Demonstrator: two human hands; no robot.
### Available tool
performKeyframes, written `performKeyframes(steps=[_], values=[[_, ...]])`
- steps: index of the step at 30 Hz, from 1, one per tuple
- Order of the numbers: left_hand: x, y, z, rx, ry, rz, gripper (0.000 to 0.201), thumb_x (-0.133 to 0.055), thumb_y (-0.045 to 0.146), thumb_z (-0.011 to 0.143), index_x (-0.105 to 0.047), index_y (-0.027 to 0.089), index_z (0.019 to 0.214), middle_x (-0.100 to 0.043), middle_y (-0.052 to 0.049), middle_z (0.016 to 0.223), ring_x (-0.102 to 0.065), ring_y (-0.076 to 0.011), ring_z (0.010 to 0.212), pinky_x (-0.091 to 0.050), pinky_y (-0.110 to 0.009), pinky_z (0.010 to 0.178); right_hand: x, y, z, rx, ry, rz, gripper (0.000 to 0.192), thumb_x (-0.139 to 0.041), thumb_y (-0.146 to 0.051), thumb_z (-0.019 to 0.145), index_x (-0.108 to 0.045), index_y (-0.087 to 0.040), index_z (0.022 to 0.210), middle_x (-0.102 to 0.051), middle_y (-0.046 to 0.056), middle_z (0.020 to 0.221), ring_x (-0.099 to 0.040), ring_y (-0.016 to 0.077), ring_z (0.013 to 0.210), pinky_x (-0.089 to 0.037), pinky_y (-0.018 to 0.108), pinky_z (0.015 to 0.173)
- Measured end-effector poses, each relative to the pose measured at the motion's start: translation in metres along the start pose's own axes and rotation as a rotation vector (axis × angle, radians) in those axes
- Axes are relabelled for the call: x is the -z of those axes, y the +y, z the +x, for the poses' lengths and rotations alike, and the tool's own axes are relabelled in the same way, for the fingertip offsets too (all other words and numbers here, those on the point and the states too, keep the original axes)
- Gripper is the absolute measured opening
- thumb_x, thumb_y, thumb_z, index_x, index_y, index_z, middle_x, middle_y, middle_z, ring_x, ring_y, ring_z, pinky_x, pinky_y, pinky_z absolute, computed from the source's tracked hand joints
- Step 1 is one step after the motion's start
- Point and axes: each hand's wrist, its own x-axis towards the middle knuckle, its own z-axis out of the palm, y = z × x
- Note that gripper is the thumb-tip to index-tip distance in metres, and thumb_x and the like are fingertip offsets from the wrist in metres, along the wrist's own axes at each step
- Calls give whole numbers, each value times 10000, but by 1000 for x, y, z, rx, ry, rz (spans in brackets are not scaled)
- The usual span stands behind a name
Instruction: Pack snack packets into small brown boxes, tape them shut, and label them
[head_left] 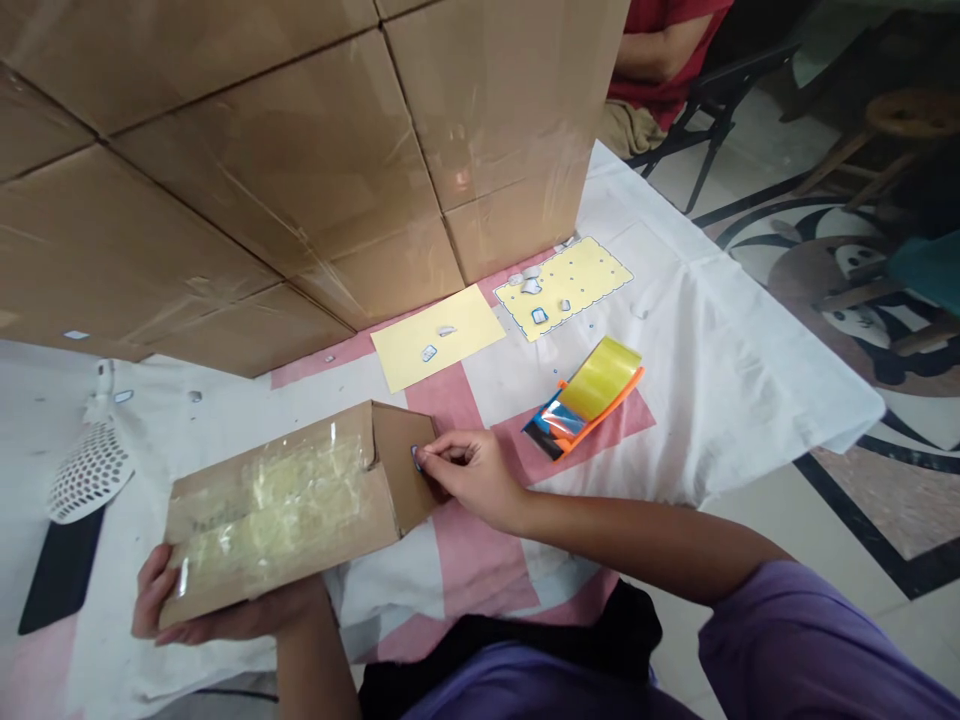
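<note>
A cardboard box (277,520) with clear tape across its top is tilted above the table in front of me. My left hand (225,610) grips its lower left corner, fingers wrapped around the end and underside. At the box's right end, my right hand (472,470) pinches a small blue-edged sticker (417,458) against the cardboard face. Right of that hand lies an orange and blue tape dispenser (581,400) with a yellowish roll. Beyond the box rest a plain yellow sheet (405,355) and a wavy-edged yellow sheet (592,270), both with small paper scraps on them.
Stacked cardboard cartons (300,180) form a wall along the table's far side. A white perforated object (88,470) and a dark flat object (64,575) lie at left. The pink and white tablecloth (720,400) reaches the right edge. A seated person (667,50) is beyond.
</note>
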Motion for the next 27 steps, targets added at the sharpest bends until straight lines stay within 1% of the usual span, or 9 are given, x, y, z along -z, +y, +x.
performKeyframes(steps=[2,4,7,10,13,18,20,23,27], values=[[0,0,0,-10,1,-16,437,-91,275,967,-508,223,1089,-561,-106,1220,-505,-287,1252,-288,-597,1152,0,4,-2,36,6,-22,269,-748,-449,796,-701,-201,706,-647,2,611,-519,125,523,-337,253,473],[-1,0,0,-12,-2,5,421,-87,274,964,-484,225,1096,-562,-100,1208,-516,-285,1250,-302,-592,1149,-1,8,-4,86,2,-46,238,-718,-431,833,-733,-204,762,-702,20,675,-598,151,581,-412,266,514],[-3,2,1,1,-4,54,381,-77,284,958,-418,245,1124,-549,-76,1196,-525,-266,1259,-327,-568,1151,0,11,-10,161,-22,-91,242,-667,-400,882,-790,-219,984,-792,60,972,-728,219,860,-573,334,731],[-6,5,1,19,-11,134,394,-16,280,943,-372,261,1112,-519,-65,1213,-507,-234,1285,-334,-527,1162,1,9,-14,244,-50,-154,322,-599,-382,935,-773,-208,1143,-767,69,1181,-713,244,1110,-574,397,970],[-8,9,1,17,-36,230,425,56,296,929,-341,267,1077,-500,-71,1234,-492,-222,1302,-346,-511,1161,3,7,-15,287,-87,-193,345,-549,-382,971,-767,-188,1157,-753,76,1220,-695,244,1171,-548,411,1043],[-11,12,2,29,7,142,381,-17,268,937,-360,255,1102,-522,-72,1207,-511,-233,1276,-340,-527,1159,5,7,-16,294,-78,-232,367,-521,-332,983,-683,-189,1280,-694,87,1334,-650,229,1236,-519,391,1065],[-11,12,2,23,20,109,383,-35,247,937,-377,251,1109,-535,-73,1200,-516,-246,1266,-330,-543,1158,6,8,-17,308,-82,-251,373,-508,-302,984,-643,-197,1315,-697,90,1309,-656,216,1193,-529,368,1015],[-11,9,3,-5,12,127,442,5,188,917,-388,260,1105,-547,-69,1195,-534,-246,1249,-349,-555,1141,6,9,-19,293,-86,-254,364,-495,-296,986,-617,-206,1318,-716,72,1105,-666,188,989,-542,322,851],[-10,6,4,-13,21,118,496,33,152,905,-403,273,1109,-554,-57,1183,-540,-237,1244,-355,-553,1138,5,8,-20,255,-54,-210,327,-491,-299,989,-582,-208,1290,-595,9,841,-566,154,769,-477,279,697]])
